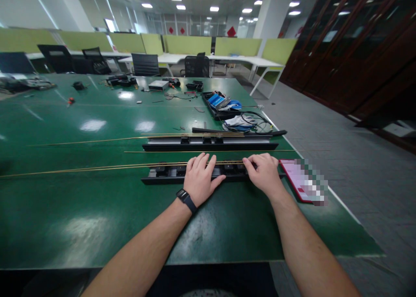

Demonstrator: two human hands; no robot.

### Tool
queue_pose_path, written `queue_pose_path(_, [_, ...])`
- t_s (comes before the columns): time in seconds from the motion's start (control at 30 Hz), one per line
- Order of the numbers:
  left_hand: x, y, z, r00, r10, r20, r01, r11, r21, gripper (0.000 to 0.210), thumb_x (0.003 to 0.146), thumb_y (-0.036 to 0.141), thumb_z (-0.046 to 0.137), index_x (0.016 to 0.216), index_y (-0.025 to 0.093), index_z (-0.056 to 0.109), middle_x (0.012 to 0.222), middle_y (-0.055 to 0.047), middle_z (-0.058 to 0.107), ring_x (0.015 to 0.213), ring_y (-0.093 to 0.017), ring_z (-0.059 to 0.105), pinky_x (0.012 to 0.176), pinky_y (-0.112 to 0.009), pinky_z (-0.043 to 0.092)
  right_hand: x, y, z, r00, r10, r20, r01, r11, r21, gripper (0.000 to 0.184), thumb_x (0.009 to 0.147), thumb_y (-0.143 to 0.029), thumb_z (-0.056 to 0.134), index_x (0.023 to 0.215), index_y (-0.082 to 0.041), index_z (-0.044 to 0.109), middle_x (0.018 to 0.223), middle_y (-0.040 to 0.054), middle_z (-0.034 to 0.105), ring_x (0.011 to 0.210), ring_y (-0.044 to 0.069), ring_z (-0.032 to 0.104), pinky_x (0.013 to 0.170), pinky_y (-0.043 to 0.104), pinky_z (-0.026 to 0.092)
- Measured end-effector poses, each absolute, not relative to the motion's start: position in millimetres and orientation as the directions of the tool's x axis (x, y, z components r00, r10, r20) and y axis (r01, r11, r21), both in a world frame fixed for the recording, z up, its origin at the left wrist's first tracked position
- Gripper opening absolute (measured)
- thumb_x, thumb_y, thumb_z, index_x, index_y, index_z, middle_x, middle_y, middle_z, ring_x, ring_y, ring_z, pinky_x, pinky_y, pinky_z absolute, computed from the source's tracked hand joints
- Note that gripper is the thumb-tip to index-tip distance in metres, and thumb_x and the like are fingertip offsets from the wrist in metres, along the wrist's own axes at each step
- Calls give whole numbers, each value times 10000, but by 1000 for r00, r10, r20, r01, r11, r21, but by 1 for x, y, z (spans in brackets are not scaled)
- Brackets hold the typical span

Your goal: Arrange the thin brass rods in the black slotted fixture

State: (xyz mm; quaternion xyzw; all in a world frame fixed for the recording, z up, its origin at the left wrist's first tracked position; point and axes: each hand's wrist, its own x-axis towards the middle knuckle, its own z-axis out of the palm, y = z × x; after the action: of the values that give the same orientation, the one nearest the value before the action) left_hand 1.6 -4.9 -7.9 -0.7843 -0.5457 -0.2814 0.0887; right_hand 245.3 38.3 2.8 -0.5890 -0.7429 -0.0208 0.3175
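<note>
the near black rail (234, 174) is lying left to right beneath the left hand (199, 180), which is resting fingers apart across the thin rods (143, 166), and the right hand (264, 173), bunching fingers together nearer the rail's right end, grip unclear.

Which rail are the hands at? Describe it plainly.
On the green table, a farther rail and a nearer rail lie roughly parallel, both black-fronted. Yours is the nearer, with left hand and right hand over it; the farther has neither.
</note>
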Motion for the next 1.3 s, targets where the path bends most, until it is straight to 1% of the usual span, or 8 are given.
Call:
queue_pose_path(0.2, [1, -5, -8, 247, 804, 541, 904, -392, 169, 606, 965, 571, 617, 1434, 187, 598, 1455, -157, 632, 1418, -322, 513, 1180, -500, 354, 247, 39, 4, -83, 874, 478, 904, 268, -333, 335, 958, -435, 567, 703, -231, 640, 779, 46, 715, 929, 258, 574, 901, 439, 297])
queue_pose_path(0.43, [1, -6, -8, 244, 807, 537, 906, -387, 170, 618, 966, 577, 614, 1434, 173, 594, 1462, -164, 625, 1428, -320, 502, 1184, -506, 349, 245, 37, 3, -88, 861, 501, 887, 297, -354, 337, 960, -492, 577, 762, -241, 682, 829, 46, 733, 949, 256, 590, 929, 446, 300])
queue_pose_path(0.7, [2, -6, -8, 240, 808, 539, 909, -382, 167, 608, 971, 578, 599, 1434, 185, 596, 1460, -158, 628, 1425, -321, 508, 1191, -501, 349, 242, 38, 3, -85, 874, 478, 882, 290, -373, 327, 963, -458, 554, 750, -238, 668, 812, 44, 722, 937, 251, 589, 918, 434, 299])
queue_pose_path(0.9, [2, -6, -8, 242, 807, 538, 905, -388, 175, 604, 968, 567, 608, 1436, 186, 598, 1460, -165, 627, 1422, -325, 509, 1189, -510, 356, 243, 38, 3, -85, 868, 489, 885, 291, -362, 326, 966, -443, 543, 738, -234, 646, 809, 51, 720, 934, 252, 572, 917, 435, 295])
queue_pose_path(1.17, [1, -6, -7, 249, 809, 532, 905, -390, 169, 609, 971, 572, 604, 1443, 188, 588, 1462, -155, 625, 1428, -315, 504, 1189, -493, 353, 245, 38, 4, -82, 872, 483, 899, 274, -342, 344, 964, -437, 546, 702, -229, 628, 774, 51, 700, 915, 249, 558, 894, 428, 291])
queue_pose_path(1.3, [1, -6, -9, 246, 805, 540, 905, -389, 168, 604, 976, 575, 594, 1440, 190, 591, 1460, -158, 626, 1424, -321, 508, 1187, -493, 352, 244, 36, 5, -87, 862, 499, 894, 288, -342, 341, 967, -443, 545, 717, -231, 639, 778, 52, 706, 921, 251, 558, 900, 433, 289])
